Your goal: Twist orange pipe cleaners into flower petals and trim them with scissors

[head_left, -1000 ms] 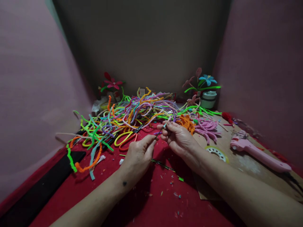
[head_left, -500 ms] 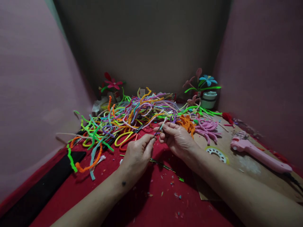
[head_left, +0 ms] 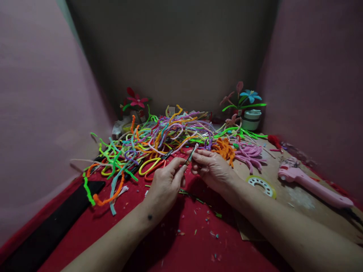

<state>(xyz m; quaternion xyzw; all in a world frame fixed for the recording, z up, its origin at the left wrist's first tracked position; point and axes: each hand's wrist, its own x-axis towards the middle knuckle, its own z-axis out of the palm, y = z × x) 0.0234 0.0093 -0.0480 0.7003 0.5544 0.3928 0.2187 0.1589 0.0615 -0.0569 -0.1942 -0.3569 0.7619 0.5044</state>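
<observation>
My left hand (head_left: 166, 180) is closed, thumb and forefinger pinching the lower end of a thin dark stem (head_left: 190, 157). White strands make up the stem's top, and a pale greenish bit shows just below them. On the other side, my right hand (head_left: 212, 166) is closed too, its thumb and fingers pinching the same stem near the white tip. Both hands are above the red cloth (head_left: 195, 249). Scissors with yellow and red handles (head_left: 150, 167) lie just beyond my left hand. Under the hands lies a thin green wire stem (head_left: 193, 195).
A tangled heap of coloured pipe cleaners (head_left: 167, 132) spreads behind the hands. On the right, a board (head_left: 272, 223) carries a tape roll (head_left: 262, 186), a pink glue gun (head_left: 314, 185), and orange (head_left: 224, 151) and pink pipe cleaner bundles (head_left: 249, 155). Pipe-cleaner flowers (head_left: 251, 96) stand at the back.
The stem has turned a little between my fingers, and its white tip now stands up more clearly. My right fingers have shifted slightly along it. The view has moved slightly.
</observation>
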